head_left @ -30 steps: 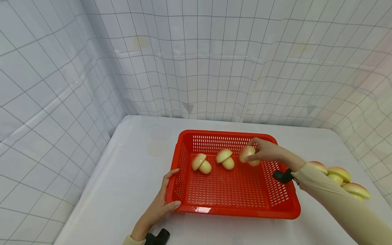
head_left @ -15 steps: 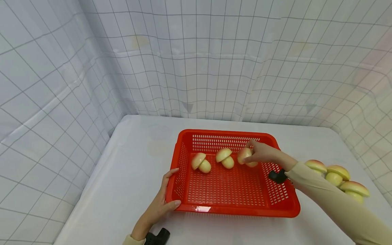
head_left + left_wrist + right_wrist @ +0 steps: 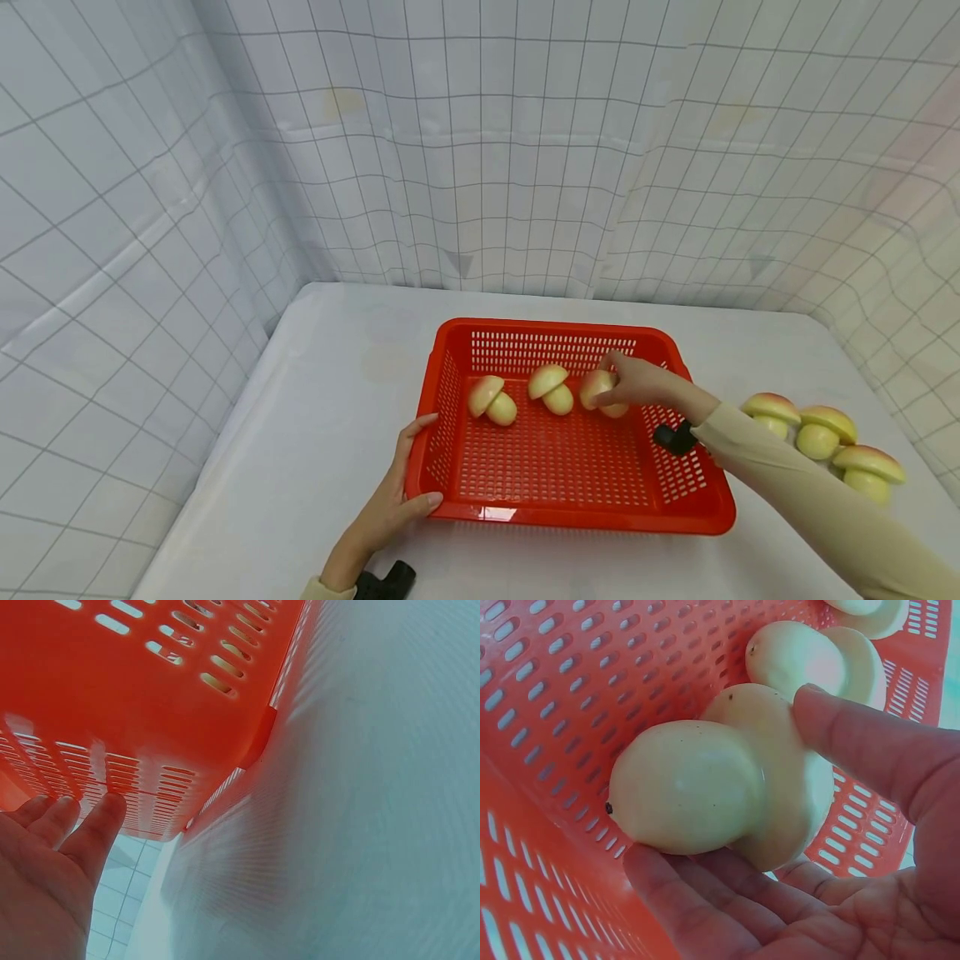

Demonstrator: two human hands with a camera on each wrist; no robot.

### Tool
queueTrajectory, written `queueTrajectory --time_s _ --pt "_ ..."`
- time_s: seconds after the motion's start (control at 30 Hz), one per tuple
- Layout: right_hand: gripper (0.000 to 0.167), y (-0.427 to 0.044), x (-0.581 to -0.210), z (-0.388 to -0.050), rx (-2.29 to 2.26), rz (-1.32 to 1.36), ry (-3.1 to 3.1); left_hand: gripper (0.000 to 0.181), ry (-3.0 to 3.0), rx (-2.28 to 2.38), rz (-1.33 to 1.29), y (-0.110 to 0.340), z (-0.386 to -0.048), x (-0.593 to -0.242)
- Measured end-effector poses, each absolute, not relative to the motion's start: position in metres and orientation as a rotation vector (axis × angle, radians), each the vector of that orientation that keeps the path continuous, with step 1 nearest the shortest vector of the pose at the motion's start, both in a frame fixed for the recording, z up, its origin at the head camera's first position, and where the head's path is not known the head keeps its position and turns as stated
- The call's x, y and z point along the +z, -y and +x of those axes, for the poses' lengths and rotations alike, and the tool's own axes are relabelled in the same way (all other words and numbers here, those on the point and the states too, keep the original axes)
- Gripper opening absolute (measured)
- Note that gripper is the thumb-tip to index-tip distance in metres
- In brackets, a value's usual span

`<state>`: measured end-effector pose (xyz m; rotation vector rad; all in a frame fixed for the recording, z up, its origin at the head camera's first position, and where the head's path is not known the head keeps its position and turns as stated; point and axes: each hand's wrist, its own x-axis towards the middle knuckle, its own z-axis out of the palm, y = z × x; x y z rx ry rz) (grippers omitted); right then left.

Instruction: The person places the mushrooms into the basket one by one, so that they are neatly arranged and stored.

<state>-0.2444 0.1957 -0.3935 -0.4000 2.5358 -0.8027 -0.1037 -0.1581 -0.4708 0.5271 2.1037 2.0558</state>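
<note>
In the head view a red plastic basket (image 3: 555,517) with slotted walls stands on the white-covered table. My left hand (image 3: 390,500) holds its near left corner, thumb on the front rim; in the left wrist view the fingers (image 3: 97,832) lie along the outer wall. My right hand (image 3: 645,387) reaches inside and holds a model mushroom (image 3: 690,787) with a yellow stem and reddish cap. Its thumb touches the cap, while the other fingers lie under the mushroom. Two similar mushrooms, one in the middle (image 3: 557,398) and one at left (image 3: 501,408), lie on the basket floor.
Three more mushrooms (image 3: 868,475) stand close together on the table (image 3: 300,417), right of the basket and beside the right sleeve. White grid-patterned curtains (image 3: 480,167) surround the table at the back and sides.
My right hand has shifted slightly left and down with the mushroom, closer to the middle one. The left hand and basket look the same.
</note>
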Motion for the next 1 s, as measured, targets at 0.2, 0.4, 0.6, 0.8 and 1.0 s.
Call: queueTrajectory --time_s 0.2,0.4,0.6,0.8,1.0 --pt "0.048 -0.197 -0.396 -0.245 -0.785 -0.393 -2.553 0.086 -2.091 2.066 0.53 0.158 -0.104 -0.472" --pt "0.054 -0.198 -0.396 -0.245 -0.72 -0.361 -2.591 0.086 -2.092 2.063 0.535 0.158 -0.104 -0.472" --pt "0.051 -0.199 -0.394 -0.243 -0.674 -0.364 -2.624 0.086 -2.092 2.063 0.54 0.158 -0.104 -0.472" --pt "0.049 -0.199 -0.391 -0.239 -0.641 -0.407 -2.65 0.087 -2.106 2.053 0.538 0.157 -0.104 -0.471" --pt "0.06 -0.199 -0.385 -0.237 -0.585 -0.411 -2.665 0.086 -2.099 2.06 0.545 0.158 -0.104 -0.472"
